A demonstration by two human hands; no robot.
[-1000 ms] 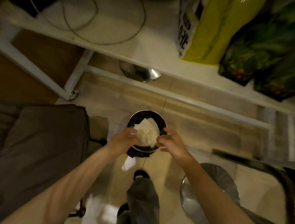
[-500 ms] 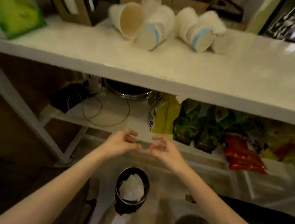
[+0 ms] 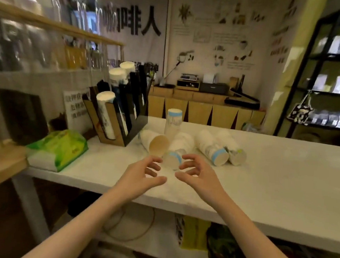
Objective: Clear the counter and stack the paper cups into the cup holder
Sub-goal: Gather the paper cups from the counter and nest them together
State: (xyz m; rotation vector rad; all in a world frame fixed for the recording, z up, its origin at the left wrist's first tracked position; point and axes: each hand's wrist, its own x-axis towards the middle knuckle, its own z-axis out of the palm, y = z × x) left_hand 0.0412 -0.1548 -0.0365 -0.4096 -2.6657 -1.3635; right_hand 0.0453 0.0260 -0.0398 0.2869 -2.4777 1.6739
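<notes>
Several white paper cups lie on their sides on the white counter (image 3: 273,177): one shows its brown inside (image 3: 157,143), one with a blue band (image 3: 176,152) points its base at me, two more (image 3: 212,149) (image 3: 233,149) lie to the right. One cup stack (image 3: 173,120) stands upright behind them. The black and wood cup holder (image 3: 123,113) at the back left holds stacks of cups. My left hand (image 3: 141,174) and my right hand (image 3: 197,174) hover over the counter's front, fingers curled apart, both empty, just short of the blue-banded cup.
A green tissue pack (image 3: 58,148) lies at the counter's left end. A paper sign (image 3: 76,106) leans beside the holder. Under the counter a shelf carries bags (image 3: 217,240) and a cable (image 3: 135,228). A wooden back counter (image 3: 205,109) and black shelving (image 3: 331,80) stand behind.
My view rose from the bin on the floor to the counter. Both hands let go of the crumpled paper into the bin and came up to the lying cups.
</notes>
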